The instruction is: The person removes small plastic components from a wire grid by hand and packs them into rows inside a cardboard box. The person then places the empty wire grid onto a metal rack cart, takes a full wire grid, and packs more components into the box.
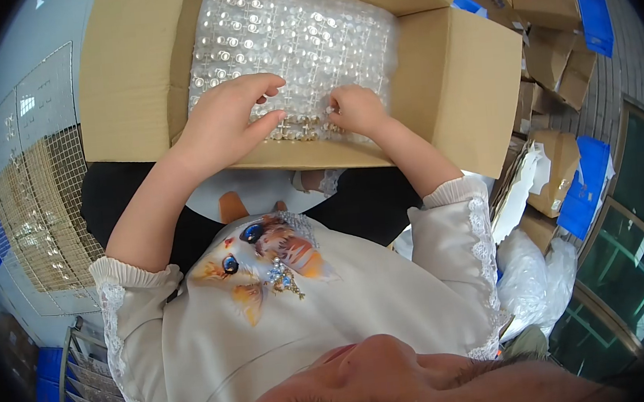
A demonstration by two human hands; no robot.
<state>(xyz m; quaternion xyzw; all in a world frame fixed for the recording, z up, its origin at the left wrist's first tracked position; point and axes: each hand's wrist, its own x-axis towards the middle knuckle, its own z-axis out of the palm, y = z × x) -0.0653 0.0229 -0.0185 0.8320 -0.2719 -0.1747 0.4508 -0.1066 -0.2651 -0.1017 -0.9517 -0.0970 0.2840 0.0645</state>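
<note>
Down in the open cardboard box, both bare hands are in play over clear plastic packing filled with rows of small shiny pieces. The left hand hovers at the near left part of the layer, thumb and fingers well apart, with a gap open between them; nothing shows in its grip. Across from it, the right hand sits low over the near right part, its fingers curled in towards the thumb. Whether those tips meet, or clamp on a piece, I cannot tell. Between the hands and a little nearer the person, some gold-toned pieces lie along the near wall of the box, closest to the right hand's fingers. The packing lies inside the box, with flaps spread out at left and right. Off to the left stands a wire grid, with brown cardboard showing behind the mesh. Over on the right, more cardboard boxes are piled up, and bundled clear plastic sits below them.
</note>
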